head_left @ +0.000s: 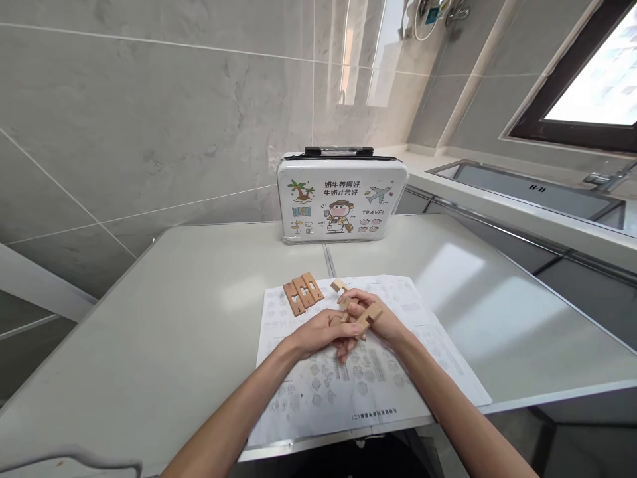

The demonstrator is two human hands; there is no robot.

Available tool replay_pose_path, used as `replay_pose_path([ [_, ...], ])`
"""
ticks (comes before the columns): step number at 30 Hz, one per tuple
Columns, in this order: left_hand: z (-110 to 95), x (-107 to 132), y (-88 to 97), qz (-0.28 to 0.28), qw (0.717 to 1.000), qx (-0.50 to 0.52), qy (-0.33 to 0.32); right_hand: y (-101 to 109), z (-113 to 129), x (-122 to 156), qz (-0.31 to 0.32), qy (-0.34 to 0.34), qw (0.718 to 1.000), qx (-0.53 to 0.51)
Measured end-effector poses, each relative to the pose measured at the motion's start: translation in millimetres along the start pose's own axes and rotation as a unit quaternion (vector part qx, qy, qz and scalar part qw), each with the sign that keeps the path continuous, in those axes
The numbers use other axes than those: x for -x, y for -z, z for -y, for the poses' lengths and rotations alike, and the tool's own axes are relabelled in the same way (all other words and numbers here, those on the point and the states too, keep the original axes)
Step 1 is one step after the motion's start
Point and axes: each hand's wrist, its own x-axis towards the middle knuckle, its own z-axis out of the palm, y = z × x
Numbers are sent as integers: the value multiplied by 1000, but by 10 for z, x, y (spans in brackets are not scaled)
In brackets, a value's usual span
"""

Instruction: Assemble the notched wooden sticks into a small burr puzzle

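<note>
Both of my hands meet above the printed sheet, with light wooden puzzle pieces between them. My left hand (323, 332) is closed, its thumb pressed along a notched wooden puzzle piece (370, 316) that slants up to the right. My right hand (378, 320) curls in from the other side, fingers bent round a second wooden puzzle piece (339, 285), whose notched end sticks out past the fingertips. How the two pieces meet is partly hidden by the fingers. Left of my hands, several flat brown wooden pieces (303, 293) with cut-outs and numbers lie side by side.
A large printed sheet (368, 398) with small diagrams lies under my hands on the pale folding table (199, 318). A white case (343, 189) with cartoon prints and a black handle stands at the back. Beyond the table's right side is a counter with a sink (527, 189).
</note>
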Motion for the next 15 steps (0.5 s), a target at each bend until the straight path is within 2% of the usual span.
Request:
replay_pose_path([
  [4,-17,6,-9,-29,999,-11,-16,45,17,-18,-99,30,991,-90],
  [7,40,-18,-2,-77,997,-20,-12,100,35,-33,-168,70,974,-135],
  [10,107,-50,16,-123,992,-35,-13,139,51,-35,-191,73,966,-156],
  [15,124,-57,17,-164,986,-28,-14,136,93,-28,-192,73,967,-153],
])
